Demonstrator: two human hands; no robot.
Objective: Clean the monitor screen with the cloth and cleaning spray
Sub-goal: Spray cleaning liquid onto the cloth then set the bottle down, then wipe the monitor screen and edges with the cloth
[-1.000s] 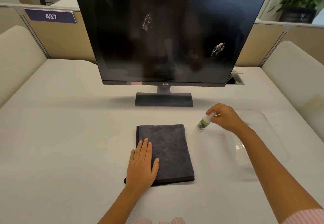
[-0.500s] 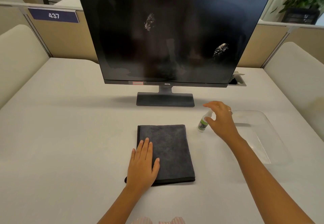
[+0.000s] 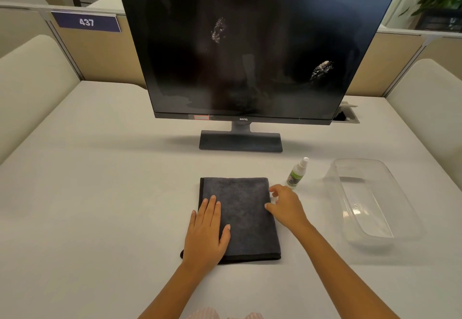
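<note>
A black monitor (image 3: 250, 51) stands on the white desk, its dark screen carrying two patches of white spray droplets. A folded dark grey cloth (image 3: 246, 215) lies flat in front of it. My left hand (image 3: 207, 228) rests flat on the cloth's left part, fingers spread. At the cloth's right edge hovers my right hand (image 3: 285, 206), fingers loosely apart, thumb touching the cloth. A small spray bottle (image 3: 297, 172) with a green label stands upright just beyond my right hand, apart from it.
A clear plastic tub (image 3: 370, 208) sits on the desk (image 3: 100, 193) to the right. The monitor's base (image 3: 240, 141) stands behind the cloth. Low padded partitions (image 3: 30, 81) border both sides, with a cable hatch (image 3: 346, 116) at the back right.
My right hand set the spray bottle down upright, let go, and moved left and nearer to the cloth's right edge. My left hand stayed on the cloth.
</note>
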